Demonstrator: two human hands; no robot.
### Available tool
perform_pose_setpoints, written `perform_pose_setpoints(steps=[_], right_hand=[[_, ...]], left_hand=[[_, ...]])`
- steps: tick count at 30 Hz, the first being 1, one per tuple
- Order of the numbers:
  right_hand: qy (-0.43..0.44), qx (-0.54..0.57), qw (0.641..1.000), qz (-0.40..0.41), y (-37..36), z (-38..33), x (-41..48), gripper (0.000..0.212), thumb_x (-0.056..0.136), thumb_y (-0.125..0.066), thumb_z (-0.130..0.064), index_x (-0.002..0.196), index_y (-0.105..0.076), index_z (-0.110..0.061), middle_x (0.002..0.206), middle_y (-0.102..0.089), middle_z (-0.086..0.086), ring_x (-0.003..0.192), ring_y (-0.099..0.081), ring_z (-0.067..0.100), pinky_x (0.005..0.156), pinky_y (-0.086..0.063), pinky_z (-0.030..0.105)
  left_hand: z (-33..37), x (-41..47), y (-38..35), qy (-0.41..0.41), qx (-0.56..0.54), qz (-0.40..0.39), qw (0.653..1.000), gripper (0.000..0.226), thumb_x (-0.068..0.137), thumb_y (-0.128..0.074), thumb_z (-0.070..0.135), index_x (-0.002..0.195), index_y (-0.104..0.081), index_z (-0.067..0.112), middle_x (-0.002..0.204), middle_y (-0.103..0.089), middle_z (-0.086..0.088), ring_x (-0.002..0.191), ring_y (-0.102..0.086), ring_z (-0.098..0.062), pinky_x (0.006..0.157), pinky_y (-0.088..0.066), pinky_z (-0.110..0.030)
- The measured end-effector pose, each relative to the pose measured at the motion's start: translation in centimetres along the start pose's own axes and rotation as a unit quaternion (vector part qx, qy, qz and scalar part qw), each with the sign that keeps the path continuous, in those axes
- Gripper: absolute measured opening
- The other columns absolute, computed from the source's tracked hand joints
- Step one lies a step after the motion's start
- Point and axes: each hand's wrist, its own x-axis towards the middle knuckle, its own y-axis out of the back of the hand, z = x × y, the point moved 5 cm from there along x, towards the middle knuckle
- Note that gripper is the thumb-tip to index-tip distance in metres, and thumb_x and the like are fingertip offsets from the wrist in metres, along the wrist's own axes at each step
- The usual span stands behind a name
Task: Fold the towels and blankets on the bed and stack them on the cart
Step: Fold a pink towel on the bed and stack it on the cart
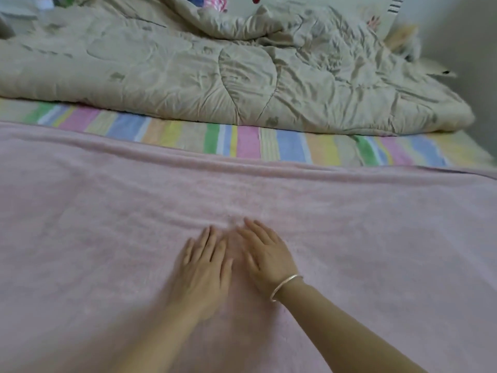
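A large pink blanket (107, 224) lies spread flat over the near part of the bed, its far edge running across the frame. My left hand (204, 265) and my right hand (265, 251) lie side by side on its middle, palms down, fingers straight and pressing on the fabric. A silver bangle (285, 288) circles my right wrist. Beyond the pink blanket a crumpled beige quilt (215, 76) covers the far half of the bed. The cart is out of view.
A pastel striped sheet (242, 144) shows in a band between the pink blanket and the quilt. Colourful cloth items (212, 2) lie at the far edge. A grey wall (470, 36) borders the bed on the right.
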Motion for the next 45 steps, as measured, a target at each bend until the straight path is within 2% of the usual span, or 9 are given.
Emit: perform_pose_setpoints(steps=[2, 8, 12, 16, 21, 26, 30, 36, 45], right_hand=[[-0.041, -0.041, 0.997, 0.047, 2.1, 4.7, 0.9, 0.059, 0.085, -0.031, -0.034, 0.136, -0.053, -0.015, 0.143, -0.049, 0.009, 0.132, -0.047, 0.031, 0.104, -0.043, 0.046], [-0.212, -0.131, 0.967, -0.056, 4.7, 18.1, 3.6, 0.063, 0.098, -0.011, -0.054, 0.154, 0.001, -0.028, 0.161, 0.010, -0.005, 0.147, 0.012, 0.014, 0.120, 0.008, 0.037], [-0.217, -0.165, 0.959, -0.074, 5.2, 21.5, 7.3, 0.061, 0.100, -0.013, -0.051, 0.153, 0.005, -0.030, 0.160, 0.014, -0.007, 0.147, 0.015, 0.014, 0.119, 0.010, 0.039], [-0.221, -0.140, 0.960, 0.102, 7.4, 22.8, 11.2, 0.051, 0.099, -0.022, -0.045, 0.143, -0.038, -0.026, 0.155, -0.027, -0.002, 0.139, -0.023, 0.022, 0.111, -0.018, 0.038], [-0.234, -0.157, 0.952, 0.123, 10.1, 24.9, 16.0, 0.038, 0.101, -0.037, -0.033, 0.135, -0.050, -0.023, 0.137, -0.053, 0.004, 0.125, -0.038, 0.029, 0.093, -0.035, 0.040], [-0.185, -0.261, 0.947, -0.018, 10.6, 25.2, 17.4, 0.027, 0.098, -0.042, -0.023, 0.107, -0.066, -0.030, 0.112, -0.064, -0.003, 0.113, -0.042, 0.021, 0.076, -0.036, 0.030], [-0.184, -0.243, 0.953, -0.001, 11.0, 25.7, 16.8, 0.026, 0.094, -0.049, -0.015, 0.111, -0.063, -0.029, 0.114, -0.057, -0.003, 0.111, -0.048, 0.020, 0.079, -0.043, 0.030], [-0.291, -0.103, 0.948, 0.080, 11.3, 27.2, 17.6, 0.019, 0.092, -0.051, -0.015, 0.102, -0.066, -0.020, 0.112, -0.060, 0.006, 0.098, -0.058, 0.031, 0.081, -0.043, 0.031], [-0.384, -0.057, 0.908, 0.155, 12.4, 27.5, 22.6, 0.029, 0.088, -0.052, -0.009, 0.109, -0.071, -0.015, 0.116, -0.064, 0.012, 0.107, -0.059, 0.034, 0.083, -0.043, 0.030]], left_hand=[[0.8, 2.5, -0.2, -0.016, 0.013, -0.004, 1.000, 0.073, 0.100, -0.001, 0.048, 0.144, -0.045, 0.009, 0.152, -0.039, -0.010, 0.144, -0.031, -0.024, 0.113, -0.015, -0.043], [2.2, 12.0, -0.4, 0.016, 0.039, -0.010, 0.999, 0.079, 0.081, 0.016, 0.057, 0.151, 0.017, 0.019, 0.158, 0.022, 0.001, 0.146, 0.023, -0.014, 0.121, 0.010, -0.040], [0.7, 18.4, -0.1, 0.119, 0.029, 0.016, 0.992, 0.070, 0.098, -0.007, 0.053, 0.154, 0.010, 0.016, 0.161, 0.016, -0.006, 0.149, 0.017, -0.018, 0.121, 0.006, -0.042], [0.3, 24.3, 2.0, 0.093, -0.014, 0.138, 0.986, 0.063, 0.101, -0.033, 0.042, 0.155, -0.015, 0.015, 0.163, -0.006, -0.009, 0.150, -0.001, -0.022, 0.120, -0.002, -0.042], [-1.1, 29.8, 3.7, 0.073, -0.048, 0.027, 0.996, 0.027, 0.098, -0.047, 0.023, 0.117, -0.066, 0.017, 0.123, -0.065, -0.006, 0.114, -0.057, -0.030, 0.099, -0.044, -0.039], [-1.8, 31.3, 5.5, 0.025, 0.059, -0.087, 0.994, 0.024, 0.088, -0.061, 0.019, 0.109, -0.065, 0.029, 0.117, -0.063, 0.002, 0.107, -0.058, -0.022, 0.085, -0.047, -0.030], [-2.9, 31.2, 6.8, 0.037, 0.152, -0.012, 0.988, 0.013, 0.089, -0.064, 0.026, 0.100, -0.067, 0.032, 0.109, -0.059, -0.003, 0.105, -0.056, -0.025, 0.075, -0.039, -0.027], [-5.2, 31.6, 6.8, 0.169, -0.038, 0.054, 0.983, 0.008, 0.090, -0.068, 0.032, 0.085, -0.068, 0.025, 0.101, -0.067, -0.004, 0.098, -0.062, -0.032, 0.075, -0.045, -0.031], [-5.1, 33.8, 3.9, 0.225, -0.183, 0.157, 0.944, 0.028, 0.087, -0.057, 0.003, 0.114, -0.060, 0.011, 0.119, -0.061, -0.013, 0.109, -0.056, -0.032, 0.083, -0.044, -0.034]])
